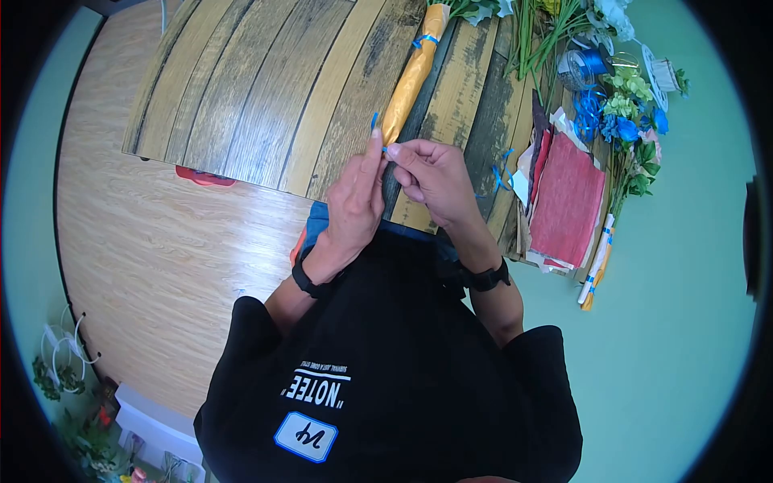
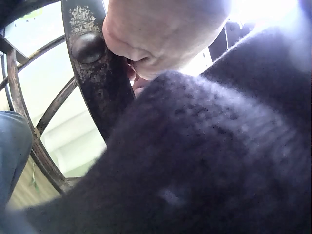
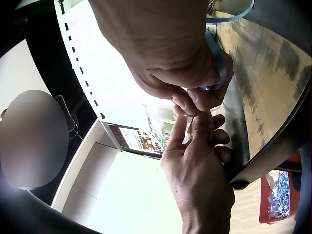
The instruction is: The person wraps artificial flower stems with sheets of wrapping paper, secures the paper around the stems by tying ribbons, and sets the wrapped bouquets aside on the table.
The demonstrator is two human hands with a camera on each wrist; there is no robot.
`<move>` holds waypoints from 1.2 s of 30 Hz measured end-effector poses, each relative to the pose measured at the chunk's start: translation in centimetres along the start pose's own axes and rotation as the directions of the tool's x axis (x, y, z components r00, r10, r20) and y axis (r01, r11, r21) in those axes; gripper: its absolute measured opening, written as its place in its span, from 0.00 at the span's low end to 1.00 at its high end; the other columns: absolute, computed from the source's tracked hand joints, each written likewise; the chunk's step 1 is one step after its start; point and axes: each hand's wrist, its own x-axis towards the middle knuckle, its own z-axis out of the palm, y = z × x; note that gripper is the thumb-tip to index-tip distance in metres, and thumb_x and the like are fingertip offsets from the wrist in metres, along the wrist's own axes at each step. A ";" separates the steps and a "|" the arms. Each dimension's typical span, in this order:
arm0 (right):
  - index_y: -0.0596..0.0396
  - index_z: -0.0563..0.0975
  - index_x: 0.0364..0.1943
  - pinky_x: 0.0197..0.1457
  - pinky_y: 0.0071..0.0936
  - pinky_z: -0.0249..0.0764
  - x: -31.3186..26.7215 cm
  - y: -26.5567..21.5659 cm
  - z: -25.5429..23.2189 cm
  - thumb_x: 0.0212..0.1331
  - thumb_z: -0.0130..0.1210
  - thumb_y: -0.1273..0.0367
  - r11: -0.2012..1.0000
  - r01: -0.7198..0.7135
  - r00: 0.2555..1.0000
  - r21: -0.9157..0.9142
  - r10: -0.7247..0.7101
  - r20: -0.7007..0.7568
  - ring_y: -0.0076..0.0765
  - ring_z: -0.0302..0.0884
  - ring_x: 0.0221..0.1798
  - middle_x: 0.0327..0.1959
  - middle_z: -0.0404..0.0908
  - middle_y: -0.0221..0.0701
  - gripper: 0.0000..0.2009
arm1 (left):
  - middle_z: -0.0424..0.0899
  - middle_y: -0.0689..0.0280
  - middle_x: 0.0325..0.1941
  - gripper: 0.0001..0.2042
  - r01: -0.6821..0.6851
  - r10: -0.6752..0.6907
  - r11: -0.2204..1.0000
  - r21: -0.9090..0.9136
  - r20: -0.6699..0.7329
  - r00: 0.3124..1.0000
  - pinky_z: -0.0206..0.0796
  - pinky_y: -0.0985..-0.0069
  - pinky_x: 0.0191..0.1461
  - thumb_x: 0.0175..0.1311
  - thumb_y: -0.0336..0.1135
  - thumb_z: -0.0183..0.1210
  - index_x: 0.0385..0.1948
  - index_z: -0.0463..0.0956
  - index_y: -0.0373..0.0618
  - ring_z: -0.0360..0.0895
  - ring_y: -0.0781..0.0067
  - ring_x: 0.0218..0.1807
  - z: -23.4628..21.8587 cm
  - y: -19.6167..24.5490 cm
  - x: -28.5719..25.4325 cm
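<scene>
A bundle of stems wrapped in orange paper (image 1: pixel 409 84) lies across the table, tied with blue ribbon (image 1: pixel 426 39) near its top and at its lower end. My left hand (image 1: pixel 354 197) grips that lower end, index finger pointing up along it. Close beside, my right hand (image 1: pixel 441 179) pinches blue ribbon between thumb and fingers. In the right wrist view the ribbon (image 3: pixel 217 53) loops over the right hand (image 3: pixel 165 53), whose fingertips meet those of the left hand (image 3: pixel 197 173). The left wrist view shows part of the left hand (image 2: pixel 165 34) behind dark cloth; its fingertips are mostly hidden.
On the right of the wooden table (image 1: pixel 266 97) lie red paper sheets (image 1: pixel 566 197), ribbon spools (image 1: pixel 662 78), artificial flowers (image 1: pixel 624 101), green stems (image 1: pixel 543 40) and a slim wrapped bundle (image 1: pixel 597 262). Below the table edge is a red container (image 3: pixel 265 200).
</scene>
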 end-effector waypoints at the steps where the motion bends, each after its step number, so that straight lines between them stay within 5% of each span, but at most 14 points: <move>1: 0.64 0.81 0.38 0.18 0.14 0.55 0.0 0.0 0.0 0.69 0.60 0.69 1.000 -0.001 1.000 -0.003 0.001 0.001 0.13 0.63 0.17 0.21 0.77 0.25 0.10 | 0.75 0.58 0.27 0.28 0.005 -0.005 1.000 0.014 0.020 1.000 0.69 0.72 0.29 0.64 0.17 0.60 0.68 0.69 0.40 0.76 0.65 0.26 -0.1 0.2 0.0; 15: 0.62 0.81 0.40 0.22 0.15 0.57 -0.5 0.2 -1.4 0.69 0.60 0.69 0.975 0.072 0.997 -0.211 -0.078 -0.021 0.13 0.64 0.19 0.22 0.77 0.24 0.08 | 0.81 0.58 0.37 0.29 0.000 -0.006 0.998 0.055 0.107 0.994 0.75 0.67 0.31 0.60 0.18 0.61 0.67 0.70 0.40 0.82 0.60 0.31 -0.4 -0.2 -0.5; 25: 0.62 0.81 0.39 0.22 0.14 0.58 -1.0 0.3 -1.4 0.68 0.61 0.69 0.977 0.152 0.987 -0.150 -0.157 -0.018 0.12 0.65 0.20 0.22 0.77 0.24 0.08 | 0.82 0.55 0.36 0.28 0.033 -0.034 0.999 0.008 0.068 0.997 0.74 0.67 0.32 0.65 0.21 0.61 0.68 0.66 0.35 0.82 0.58 0.30 -0.4 0.4 0.1; 27: 0.61 0.81 0.39 0.21 0.15 0.56 -1.5 0.0 -1.4 0.69 0.59 0.69 0.920 0.373 0.903 -0.125 -0.390 -0.181 0.13 0.63 0.19 0.21 0.74 0.23 0.08 | 0.82 0.53 0.35 0.27 0.070 -0.069 0.997 -0.022 0.041 0.997 0.74 0.68 0.32 0.67 0.22 0.60 0.68 0.65 0.32 0.82 0.58 0.30 -0.5 0.6 0.0; 29: 0.60 0.80 0.39 0.20 0.16 0.56 -1.4 -0.3 -2.2 0.70 0.59 0.69 0.920 0.392 0.887 -0.009 -0.380 -0.263 0.14 0.62 0.18 0.21 0.72 0.22 0.07 | 0.81 0.50 0.34 0.27 0.204 -0.197 0.977 -0.061 0.094 0.976 0.74 0.68 0.33 0.69 0.23 0.59 0.68 0.63 0.28 0.81 0.58 0.29 -0.8 0.7 0.0; 33: 0.58 0.77 0.38 0.17 0.17 0.54 -1.4 0.2 -3.4 0.71 0.58 0.67 0.875 0.413 0.856 0.252 -0.279 -0.436 0.15 0.59 0.15 0.19 0.67 0.21 0.07 | 0.81 0.50 0.34 0.25 0.246 -0.237 0.966 -0.079 0.113 0.965 0.73 0.69 0.33 0.70 0.24 0.59 0.67 0.64 0.28 0.81 0.59 0.30 -0.5 0.1 -0.4; 35: 0.57 0.77 0.38 0.17 0.17 0.53 -1.4 0.5 -4.0 0.70 0.58 0.68 0.882 0.403 0.852 0.243 -0.265 -0.452 0.15 0.58 0.15 0.19 0.66 0.20 0.07 | 0.76 0.62 0.26 0.23 0.183 -0.179 0.978 -0.096 0.046 0.983 0.67 0.77 0.28 0.71 0.24 0.59 0.67 0.69 0.34 0.73 0.76 0.23 -0.2 -0.3 -0.6; 36: 0.57 0.77 0.38 0.16 0.17 0.52 -1.5 0.8 -4.2 0.70 0.57 0.68 0.890 0.391 0.846 0.236 -0.247 -0.472 0.15 0.57 0.15 0.19 0.65 0.20 0.07 | 0.76 0.62 0.26 0.23 0.183 -0.180 0.979 -0.093 0.047 0.983 0.67 0.77 0.28 0.71 0.24 0.59 0.67 0.69 0.34 0.73 0.76 0.23 -0.3 -0.3 -0.6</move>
